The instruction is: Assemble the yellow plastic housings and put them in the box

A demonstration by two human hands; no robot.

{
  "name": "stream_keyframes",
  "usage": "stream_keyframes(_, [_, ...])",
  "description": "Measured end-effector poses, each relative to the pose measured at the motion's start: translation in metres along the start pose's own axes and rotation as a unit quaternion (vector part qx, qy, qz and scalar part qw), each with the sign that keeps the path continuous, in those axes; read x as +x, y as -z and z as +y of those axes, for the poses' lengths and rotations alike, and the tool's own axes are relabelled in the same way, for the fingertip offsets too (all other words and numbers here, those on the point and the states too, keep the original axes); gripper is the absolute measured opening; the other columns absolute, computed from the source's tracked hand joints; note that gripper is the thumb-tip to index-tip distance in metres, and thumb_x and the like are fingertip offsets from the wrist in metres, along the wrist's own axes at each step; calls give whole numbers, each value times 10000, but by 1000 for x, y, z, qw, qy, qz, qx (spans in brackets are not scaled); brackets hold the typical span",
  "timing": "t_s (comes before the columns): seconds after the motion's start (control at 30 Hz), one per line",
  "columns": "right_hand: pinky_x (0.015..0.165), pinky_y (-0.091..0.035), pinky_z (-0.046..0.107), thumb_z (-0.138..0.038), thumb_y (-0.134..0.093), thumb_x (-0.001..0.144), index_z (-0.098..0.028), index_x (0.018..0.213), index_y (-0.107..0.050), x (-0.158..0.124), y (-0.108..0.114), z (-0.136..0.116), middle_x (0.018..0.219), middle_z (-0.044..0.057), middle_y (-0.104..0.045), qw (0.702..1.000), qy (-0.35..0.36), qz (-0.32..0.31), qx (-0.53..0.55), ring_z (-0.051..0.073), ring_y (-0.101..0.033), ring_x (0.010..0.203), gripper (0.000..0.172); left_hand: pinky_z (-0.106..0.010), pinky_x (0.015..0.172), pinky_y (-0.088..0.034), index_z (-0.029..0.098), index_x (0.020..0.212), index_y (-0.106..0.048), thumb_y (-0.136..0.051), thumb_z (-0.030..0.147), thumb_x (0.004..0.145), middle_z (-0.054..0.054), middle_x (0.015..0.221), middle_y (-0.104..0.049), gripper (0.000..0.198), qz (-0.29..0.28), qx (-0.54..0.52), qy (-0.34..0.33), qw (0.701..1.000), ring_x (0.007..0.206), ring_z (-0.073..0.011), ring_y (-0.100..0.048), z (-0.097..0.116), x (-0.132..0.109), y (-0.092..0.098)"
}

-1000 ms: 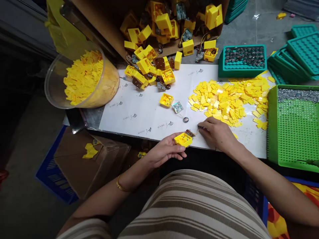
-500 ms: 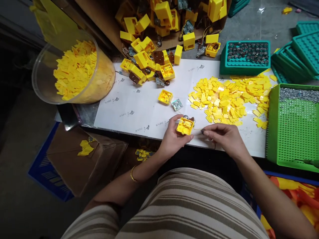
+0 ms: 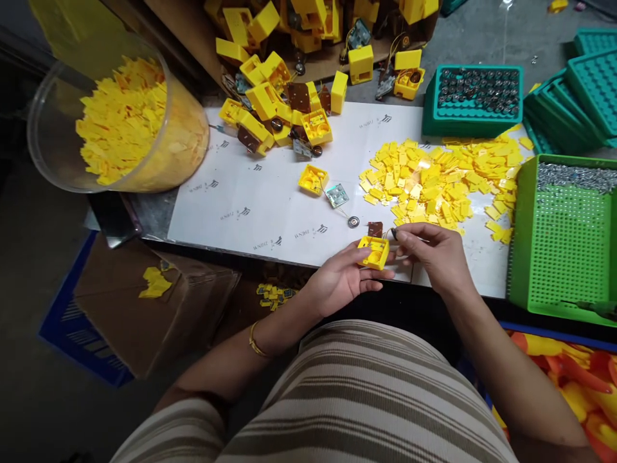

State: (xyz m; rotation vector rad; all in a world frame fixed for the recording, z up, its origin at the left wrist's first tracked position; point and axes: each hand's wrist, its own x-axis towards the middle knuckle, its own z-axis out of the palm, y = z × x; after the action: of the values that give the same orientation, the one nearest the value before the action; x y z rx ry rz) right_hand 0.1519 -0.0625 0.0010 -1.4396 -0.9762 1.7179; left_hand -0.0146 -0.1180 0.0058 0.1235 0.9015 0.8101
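Note:
Over the near edge of the white board, my left hand holds a small yellow plastic case, its hollow side up, with the thumb on its rim. Beside it, my right hand pinches a small dark round speaker, which looks wired to the case. A brown circuit board sits just behind the case. Farther off on the white board lie a second yellow case, a green circuit board and a round speaker, joined by thin wires.
Flat yellow pieces are spread behind my right hand. A green basket of small metal parts stands right, a teal tray behind. Yellow cases spill from a cardboard box. A clear tub of yellow pieces stands left.
My left hand has moved right and turned the case, its thumb now on the rim. The speaker in my right hand is closer to the case. The view has shifted slightly.

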Motion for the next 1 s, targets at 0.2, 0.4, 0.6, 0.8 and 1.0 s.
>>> stream_keyframes(0.2, [416, -457, 193, -445, -793, 632, -159, 765, -715, -4, 3, 2, 617, 14, -668, 1000, -22, -15, -6, 115, -600, 515, 325, -261, 610, -542, 153, 1114, -526, -536, 221, 858, -112, 1069, -683, 265, 28, -21, 14, 999, 803, -222, -714, -2, -1, 0])
stream_keyframes(0.4, [580, -478, 248, -336, -715, 759, -187, 839, -717, -22, -4, 4, 735, 23, -670, 952, 169, -39, -252, 123, -587, 622, 169, -317, 836, -544, 160, 1129, -547, -533, 181, 869, -87, 1104, -668, 261, 42, -34, -26, 998, 901, -173, -683, -5, -2, -10])
stream_keyframes(0.6, [562, -426, 243, -287, -644, 831, -196, 891, -708, -30, -1, -4, 752, 27, -649, 872, 232, -60, -428, 130, -578, 640, 127, -395, 924, -507, 181, 1121, -536, -543, 218, 861, -74, 1155, -634, 263, 49, -9, -84, 995, 968, -178, -639, -7, -1, -13])
stream_keyframes(0.8, [576, -417, 251, -228, -657, 809, -201, 829, -696, -28, 1, -12, 784, 19, -654, 852, 198, -86, -477, 136, -581, 650, 51, -393, 953, -487, 237, 1199, -512, -568, 261, 856, -51, 1242, -574, 348, 46, 75, -111, 990, 1067, -186, -586, -13, -6, -14])
stream_keyframes(1.0, [569, -430, 226, -204, -723, 751, -194, 752, -663, -20, 6, -6, 702, -13, -645, 900, 201, -122, -368, 114, -578, 616, 61, -344, 895, -504, 249, 1154, -530, -573, 252, 828, -22, 1133, -605, 329, 34, 99, -98, 990, 977, -153, -604, -11, -8, -13])
